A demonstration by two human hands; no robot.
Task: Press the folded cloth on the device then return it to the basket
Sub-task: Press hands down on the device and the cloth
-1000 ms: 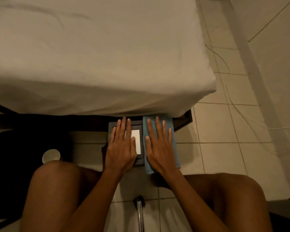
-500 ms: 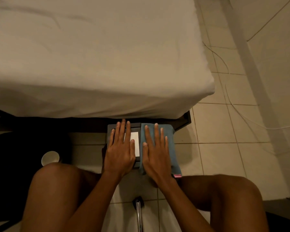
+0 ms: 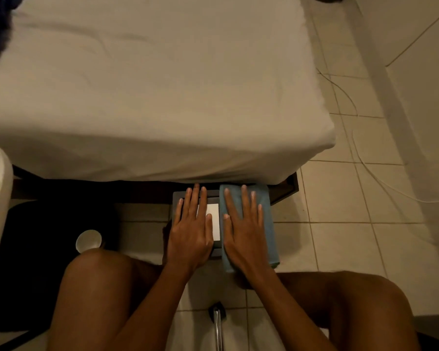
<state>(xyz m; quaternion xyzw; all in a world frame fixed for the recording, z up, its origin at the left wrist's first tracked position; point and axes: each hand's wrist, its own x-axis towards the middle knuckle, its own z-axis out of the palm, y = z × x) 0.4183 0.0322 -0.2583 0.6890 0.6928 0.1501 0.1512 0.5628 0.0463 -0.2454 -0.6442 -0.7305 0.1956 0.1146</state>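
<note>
Dim, warm yellowish light leaves the white bed sheet [image 3: 150, 84] evenly lit and free of glare, while deep shadow swallows the gap under the bed and the floor toward eight o'clock, the wide lens bends the tile lines [image 3: 340, 221] at three o'clock, and detail is soft throughout.

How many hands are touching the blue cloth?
1. The right hand lies flat on the blue cloth. The left hand rests beside it on the dark device, not on the cloth.
</note>
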